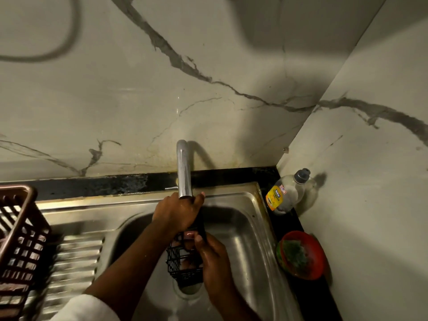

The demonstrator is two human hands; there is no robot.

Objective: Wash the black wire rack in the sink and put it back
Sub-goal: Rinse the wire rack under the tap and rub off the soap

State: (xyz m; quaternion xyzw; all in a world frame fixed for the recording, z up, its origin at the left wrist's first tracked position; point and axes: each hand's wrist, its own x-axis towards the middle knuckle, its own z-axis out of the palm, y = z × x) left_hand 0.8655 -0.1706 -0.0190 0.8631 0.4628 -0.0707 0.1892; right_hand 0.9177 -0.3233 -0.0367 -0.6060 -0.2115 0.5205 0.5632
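head view: the person is holding the black wire rack (184, 260) over the basin of the steel sink (243, 230), right above the drain (188, 289) and just below the mouth of the tap (184, 169). the left hand (178, 213) is gripping the top end of the rack, fingers wrapped round it, close under the spout. the right hand (214, 258) is curling round the rack's right side lower down, thumb pressing on the wire. both hands are looking wet and shiny, and the rack is hanging clear of the sink floor, as far as i can tell.

no stream of water is showing clearly from the spout, so i cannot tell whether the tap is running. the dish soap bottle (286, 193) is standing in the corner of the counter, and a red bowl (302, 254) with a green scrubber (295, 252) is sitting nearer, right of the sink, neither being touched. a brown plastic basket (17, 246) is resting on the draining board at left.

judging from this, the washing is in its middle: the rack is in the sink and being handled by wet hands, while finishing the rinse and putting it back are not yet done.
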